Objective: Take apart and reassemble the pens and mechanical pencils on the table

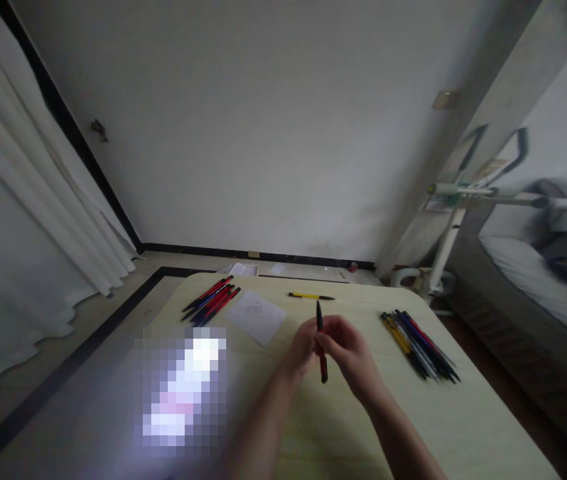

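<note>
A red pen with black ends [323, 367] stands nearly upright above the middle of the table, its pointed black tip facing away from me. My right hand [347, 350] pinches it, thumb against the barrel. Fingers curled, my left hand [304, 350] closes on the same pen from the other side; its fingertips are partly hidden. Just beyond both hands lies a yellow pen with black ends [310, 296]. To the left is a white sheet of paper with a faint drawing [257, 317].
Red, blue and black pens [210, 303] lie bunched at the table's far left. Another bunch, yellow, silver, blue and red [420, 347], rests on the right. A bright pixelated patch [183, 390] covers the left edge of the pale wooden table [463, 427]. Exercise equipment [446, 250] stands beyond.
</note>
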### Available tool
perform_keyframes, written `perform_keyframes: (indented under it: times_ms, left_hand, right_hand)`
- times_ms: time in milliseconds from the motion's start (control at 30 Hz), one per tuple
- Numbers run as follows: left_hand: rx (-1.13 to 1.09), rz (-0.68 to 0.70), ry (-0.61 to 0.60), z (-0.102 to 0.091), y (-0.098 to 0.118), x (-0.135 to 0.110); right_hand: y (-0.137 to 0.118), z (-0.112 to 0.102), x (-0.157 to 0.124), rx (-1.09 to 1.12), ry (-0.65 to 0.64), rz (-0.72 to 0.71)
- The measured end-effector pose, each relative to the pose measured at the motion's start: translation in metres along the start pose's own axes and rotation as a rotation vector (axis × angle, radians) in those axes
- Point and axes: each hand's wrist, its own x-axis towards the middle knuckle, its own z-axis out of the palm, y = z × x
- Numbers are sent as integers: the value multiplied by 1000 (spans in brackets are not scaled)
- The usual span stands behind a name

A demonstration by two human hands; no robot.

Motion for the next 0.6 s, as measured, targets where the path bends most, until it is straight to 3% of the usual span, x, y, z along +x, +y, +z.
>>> perform_keyframes:
  times_ms: [67,233,367,467,600]
  left_hand:
    - [180,50,-27,4,-5,-3]
    - [465,132,92,17,-19,-13]
    - [615,165,146,28,-20,-27]
    - [740,170,207,34,-17,-50]
    - [981,216,224,39,-11,-107]
  right_hand:
    - [8,-23,-27,107,-21,98]
    - [29,-60,-75,222,-39,251]
    - [50,-73,-91,269,87,315]
    - [60,-80,-97,283,86,264]
    - [62,-84,-97,329,94,286]
